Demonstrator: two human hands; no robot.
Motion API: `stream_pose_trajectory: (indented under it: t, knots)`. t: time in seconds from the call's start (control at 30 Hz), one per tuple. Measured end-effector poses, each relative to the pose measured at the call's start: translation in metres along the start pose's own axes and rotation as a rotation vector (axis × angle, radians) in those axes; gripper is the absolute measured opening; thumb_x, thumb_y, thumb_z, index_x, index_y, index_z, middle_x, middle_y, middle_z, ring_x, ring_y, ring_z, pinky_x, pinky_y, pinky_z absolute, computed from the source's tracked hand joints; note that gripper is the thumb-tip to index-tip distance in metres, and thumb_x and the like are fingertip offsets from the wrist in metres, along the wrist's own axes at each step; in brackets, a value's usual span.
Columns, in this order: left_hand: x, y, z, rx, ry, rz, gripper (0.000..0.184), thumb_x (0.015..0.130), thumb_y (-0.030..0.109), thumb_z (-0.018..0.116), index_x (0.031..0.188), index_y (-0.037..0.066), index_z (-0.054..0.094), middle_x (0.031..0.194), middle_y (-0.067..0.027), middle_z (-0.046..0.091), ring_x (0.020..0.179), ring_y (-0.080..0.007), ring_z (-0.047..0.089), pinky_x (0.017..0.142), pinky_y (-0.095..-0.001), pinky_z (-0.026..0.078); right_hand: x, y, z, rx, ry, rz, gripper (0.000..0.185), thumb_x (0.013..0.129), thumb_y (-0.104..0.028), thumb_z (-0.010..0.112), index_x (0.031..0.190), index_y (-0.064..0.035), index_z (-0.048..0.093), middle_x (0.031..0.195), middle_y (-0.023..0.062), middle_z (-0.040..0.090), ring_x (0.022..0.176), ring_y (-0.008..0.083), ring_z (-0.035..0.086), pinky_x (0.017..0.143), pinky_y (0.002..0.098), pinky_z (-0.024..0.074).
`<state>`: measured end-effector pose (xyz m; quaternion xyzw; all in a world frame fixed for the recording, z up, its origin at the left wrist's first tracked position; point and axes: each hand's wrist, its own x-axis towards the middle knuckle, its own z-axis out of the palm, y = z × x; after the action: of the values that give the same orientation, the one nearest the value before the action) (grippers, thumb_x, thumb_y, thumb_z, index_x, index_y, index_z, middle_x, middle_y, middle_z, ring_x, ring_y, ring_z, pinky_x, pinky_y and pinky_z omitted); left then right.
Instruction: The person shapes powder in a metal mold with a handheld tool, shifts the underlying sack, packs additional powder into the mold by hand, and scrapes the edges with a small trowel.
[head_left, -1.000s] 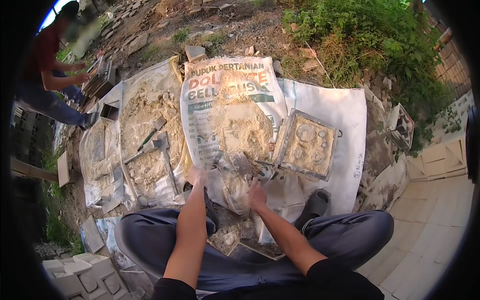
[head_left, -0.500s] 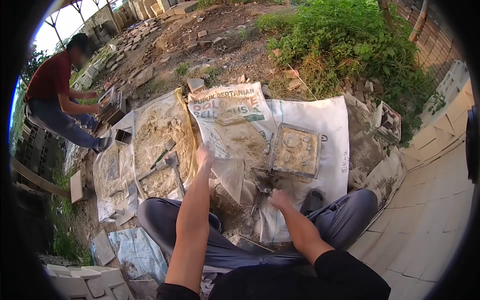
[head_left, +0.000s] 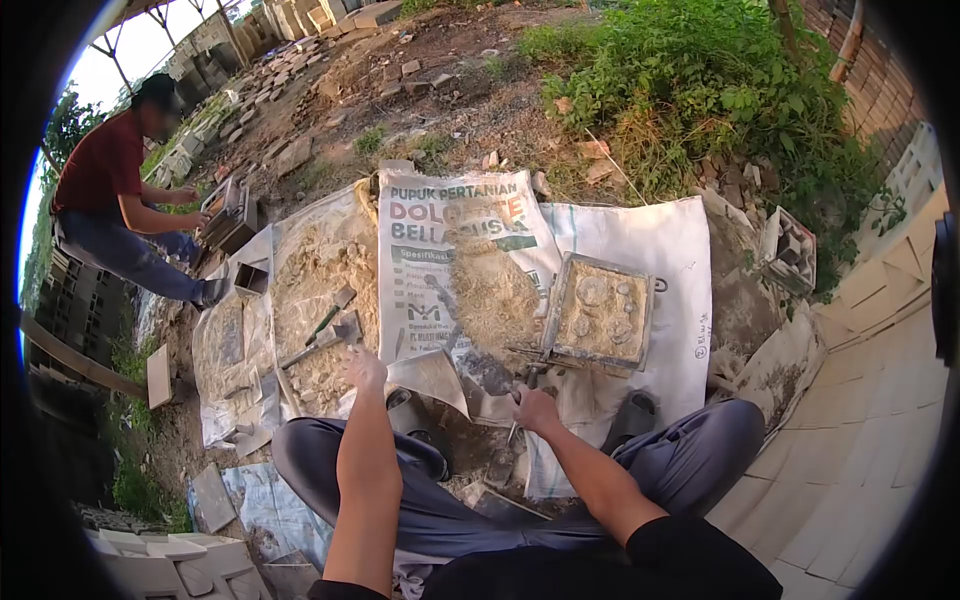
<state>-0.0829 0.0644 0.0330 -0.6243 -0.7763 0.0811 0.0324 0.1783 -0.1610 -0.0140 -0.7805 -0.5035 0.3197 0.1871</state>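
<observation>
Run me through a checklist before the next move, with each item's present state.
1. Right hand gripping the trowel: ok, it looks closed around the handle end.
2. Left hand clear of the dark-headed tool: cannot tell, the hand hides where they might touch.
3. Printed sack lying flat: not ok, its near edge is folded up.
4. Sand-filled frame apart from both hands: ok, there is a visible gap.
5. Trowel blade bare of material: cannot tell, too small to judge.
6. Co-worker away from the printed sack: ok, over at the far left.
</observation>
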Motion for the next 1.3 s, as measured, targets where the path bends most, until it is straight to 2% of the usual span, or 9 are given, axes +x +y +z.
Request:
stream_pose_trajectory:
  t: [0.1, 0.13, 0.37, 0.5, 0.63, 0.87, 1.03, 1.13, 1.3]
  knots:
    - [-0.003, 0.017, -0.008, -0.215, -0.335, 0.247, 0.032, 0.087, 0.023, 0.049, 0.113, 0.006, 0.057, 0.115, -0.0153, 0.059, 0.114, -0.0243, 0.054, 0.094, -0.0454, 0.043, 0.007, -0.040, 0.003, -0.061, 0.052, 0.014, 0.035, 0.082, -0.034, 0.055, 0.092, -0.0006, 0.056, 0.085, 0.0230, 0.063, 0.079, 0.0385, 0.062, 0.071, 0.0467, 0.0492]
    - [0.062, 0.007, 0.132, 0.059, -0.441, 0.784, 0.039, 0.086, 0.024, 0.051, 0.122, 0.009, 0.052, 0.119, -0.0126, 0.057, 0.111, -0.0258, 0.055, 0.092, -0.0437, 0.045, 0.012, -0.046, 0.010, -0.005, 0.182, -0.012, 0.034, 0.084, -0.031, 0.053, 0.100, -0.0015, 0.053, 0.089, 0.0225, 0.062, 0.081, 0.0395, 0.061, 0.073, 0.0487, 0.0482]
    - [0.052, 0.075, 0.153, 0.106, -0.820, -0.225, 0.038, 0.089, 0.030, 0.048, 0.124, 0.017, 0.055, 0.115, -0.0060, 0.061, 0.111, -0.0311, 0.055, 0.102, -0.0484, 0.034, 0.109, -0.067, 0.004, 0.081, 0.253, 0.280, 0.047, 0.082, -0.014, 0.055, 0.120, 0.0025, 0.033, 0.105, 0.0261, 0.054, 0.090, 0.0437, 0.059, 0.078, 0.0490, 0.0483]
    - [0.066, 0.155, -0.001, 0.448, -0.716, 0.353, 0.044, 0.087, 0.032, 0.051, 0.124, 0.008, 0.052, 0.123, -0.0131, 0.054, 0.121, -0.0304, 0.046, 0.110, -0.0469, 0.021, 0.187, -0.048, 0.005, 0.098, 0.294, 0.555, 0.051, 0.081, -0.010, 0.057, 0.119, 0.0082, 0.029, 0.111, 0.0308, 0.049, 0.092, 0.0408, 0.060, 0.078, 0.0453, 0.0509]
    - [0.142, 0.218, 0.053, -0.342, -0.207, 0.742, 0.051, 0.090, 0.035, 0.044, 0.133, 0.007, 0.042, 0.141, -0.0160, 0.037, 0.131, -0.0324, 0.033, 0.110, -0.0503, 0.017, 0.205, -0.034, 0.024, 0.093, 0.450, 0.594, 0.045, 0.083, -0.008, 0.054, 0.116, 0.0115, 0.030, 0.102, 0.0317, 0.054, 0.092, 0.0421, 0.059, 0.084, 0.0457, 0.0481]
    - [0.210, 0.306, 0.117, -0.523, -0.055, 0.410, 0.060, 0.090, 0.040, 0.043, 0.139, 0.006, 0.033, 0.148, -0.0161, 0.025, 0.138, -0.0337, 0.018, 0.111, -0.0516, 0.013, 0.229, -0.025, 0.006, 0.392, 0.547, 0.461, 0.035, 0.086, -0.009, 0.053, 0.110, 0.0109, 0.037, 0.110, 0.0322, 0.044, 0.090, 0.0445, 0.055, 0.080, 0.0496, 0.0427]
    - [0.241, 0.303, 0.115, -0.428, 0.086, 0.379, 0.069, 0.089, 0.044, 0.046, 0.141, 0.003, 0.028, 0.149, -0.0176, 0.020, 0.139, -0.0348, 0.012, 0.110, -0.0536, 0.011, 0.356, -0.012, -0.041, -0.105, 0.634, 0.333, 0.039, 0.086, -0.016, 0.058, 0.112, 0.0102, 0.045, 0.114, 0.0307, 0.042, 0.104, 0.0416, 0.046, 0.090, 0.0478, 0.0367]
    - [0.259, 0.280, 0.107, -0.193, 0.259, -0.160, 0.077, 0.084, 0.048, 0.052, 0.140, 0.001, 0.029, 0.149, -0.0184, 0.020, 0.139, -0.0336, 0.009, 0.110, -0.0540, 0.010, 0.427, -0.004, -0.087, -0.366, 0.626, 0.435, 0.047, 0.085, -0.026, 0.062, 0.116, 0.0059, 0.047, 0.125, 0.0295, 0.040, 0.116, 0.0416, 0.043, 0.095, 0.0508, 0.0340]
    - [0.306, 0.210, 0.093, -0.624, -0.182, -0.098, 0.076, 0.072, 0.055, 0.066, 0.121, -0.001, 0.052, 0.124, -0.0228, 0.054, 0.124, -0.0319, 0.044, 0.106, -0.0506, 0.021, 0.461, 0.035, -0.110, -0.053, 0.466, 0.358, 0.046, 0.080, -0.028, 0.068, 0.111, 0.0024, 0.051, 0.113, 0.0235, 0.055, 0.104, 0.0354, 0.055, 0.088, 0.0433, 0.0416]
